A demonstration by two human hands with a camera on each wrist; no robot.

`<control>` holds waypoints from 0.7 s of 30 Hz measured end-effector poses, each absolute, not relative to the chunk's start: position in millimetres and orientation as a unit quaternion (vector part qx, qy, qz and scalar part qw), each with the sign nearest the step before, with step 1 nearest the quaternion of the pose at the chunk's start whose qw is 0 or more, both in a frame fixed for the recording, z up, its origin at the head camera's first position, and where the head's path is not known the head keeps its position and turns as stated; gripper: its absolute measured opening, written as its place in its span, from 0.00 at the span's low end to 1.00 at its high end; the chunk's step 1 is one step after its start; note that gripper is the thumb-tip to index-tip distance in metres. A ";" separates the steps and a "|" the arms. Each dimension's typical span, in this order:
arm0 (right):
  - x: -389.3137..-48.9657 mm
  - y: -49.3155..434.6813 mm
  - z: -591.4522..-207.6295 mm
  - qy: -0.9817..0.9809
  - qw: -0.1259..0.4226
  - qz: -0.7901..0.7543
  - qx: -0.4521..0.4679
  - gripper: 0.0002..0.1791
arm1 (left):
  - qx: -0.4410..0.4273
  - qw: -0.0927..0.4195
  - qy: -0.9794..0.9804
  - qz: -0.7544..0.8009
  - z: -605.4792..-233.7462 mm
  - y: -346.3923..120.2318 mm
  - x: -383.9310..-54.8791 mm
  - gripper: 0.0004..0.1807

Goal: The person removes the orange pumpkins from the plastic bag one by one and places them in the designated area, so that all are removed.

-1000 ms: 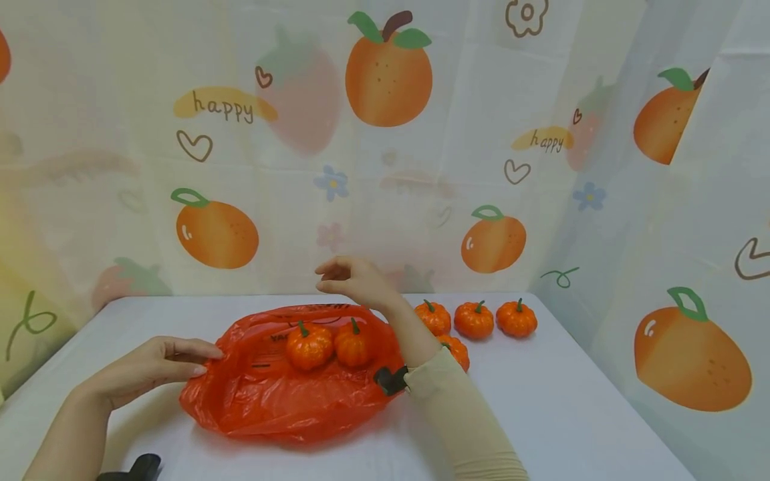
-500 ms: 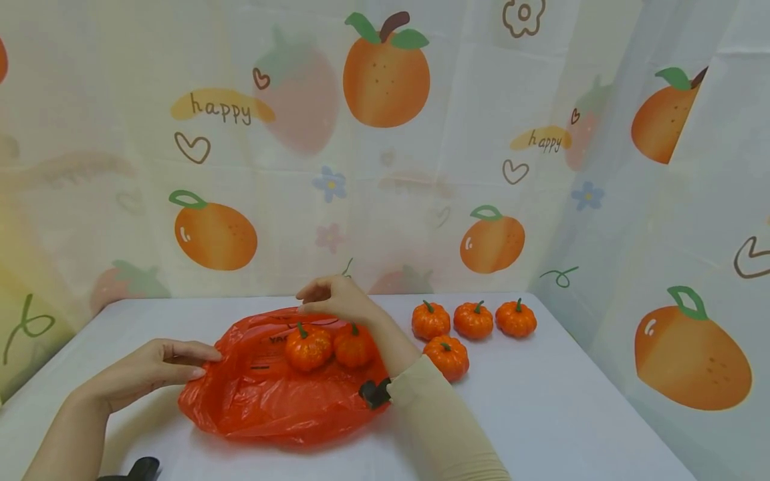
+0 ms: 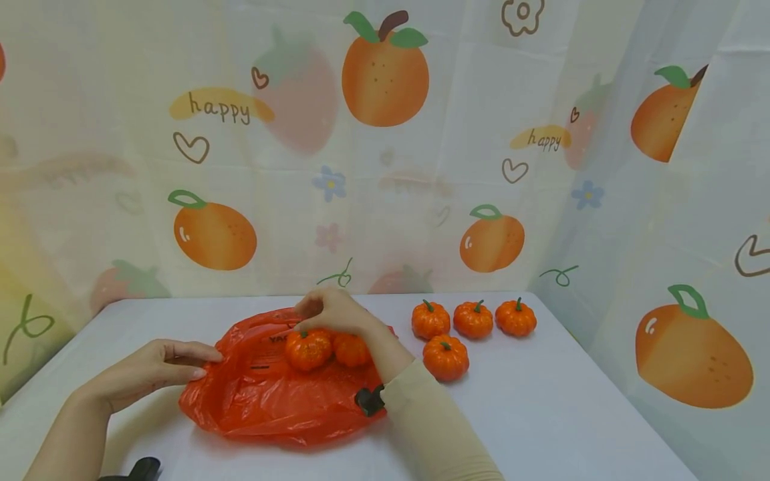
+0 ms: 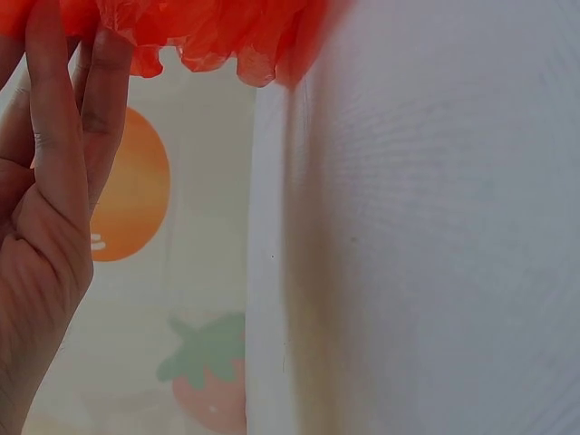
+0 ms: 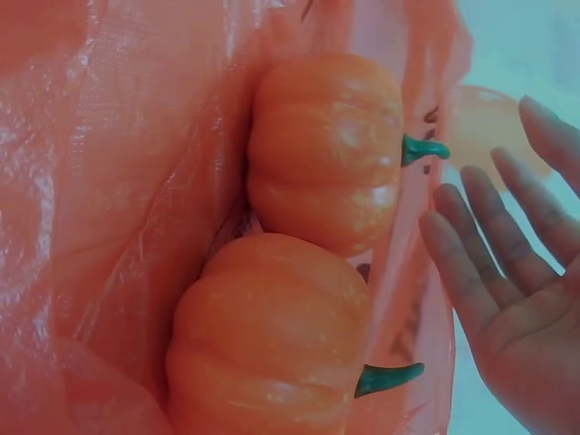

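Note:
A red plastic bag (image 3: 283,411) lies spread on the white table with its mouth facing up. My left hand (image 3: 158,366) pinches the bag's left rim between thumb and fingers; in the left wrist view the fingers (image 4: 59,118) reach up to the crinkled red film. Two small orange pumpkins with green stems, a left pumpkin (image 3: 309,352) and a right pumpkin (image 3: 351,351), sit side by side inside the bag. Over them hovers my right hand (image 3: 337,312), holding nothing. The right wrist view shows its fingers loosely spread beside the pumpkin stems (image 5: 424,149).
Outside the bag, to its right, a single pumpkin (image 3: 446,359) stands in front of a row of three, whose middle pumpkin is here (image 3: 473,321). A fruit-printed curtain (image 3: 385,200) hangs behind the table (image 3: 559,414).
My right hand has come down and slightly left, to just above the bagged pumpkins. The front pumpkin outside the bag is now uncovered by the forearm. My left hand keeps its place.

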State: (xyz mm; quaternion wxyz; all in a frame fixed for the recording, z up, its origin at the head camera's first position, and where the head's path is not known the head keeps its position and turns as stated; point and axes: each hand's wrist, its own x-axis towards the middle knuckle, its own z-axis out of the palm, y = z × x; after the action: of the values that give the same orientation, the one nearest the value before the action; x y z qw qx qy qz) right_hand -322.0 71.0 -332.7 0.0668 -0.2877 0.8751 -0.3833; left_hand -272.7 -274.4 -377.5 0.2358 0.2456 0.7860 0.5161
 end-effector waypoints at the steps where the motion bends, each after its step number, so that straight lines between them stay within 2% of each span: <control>1: -321.9 70.6 -333.1 0.877 0.065 -0.380 -0.288 0.21 | 0.245 0.236 0.786 0.516 -377.7 -274.5 -272.7 0.20; 21: -321.2 64.9 -345.4 0.899 0.077 -0.339 -0.266 0.24 | 0.241 0.244 0.783 0.519 -378.6 -272.0 -273.2 0.20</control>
State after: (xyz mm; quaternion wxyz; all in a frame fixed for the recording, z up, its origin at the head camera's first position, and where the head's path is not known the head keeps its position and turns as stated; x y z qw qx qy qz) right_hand -321.2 64.9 -345.4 0.0768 -0.2665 0.8988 -0.3394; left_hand -273.2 -272.0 -378.6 0.2439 0.2414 0.7828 0.5192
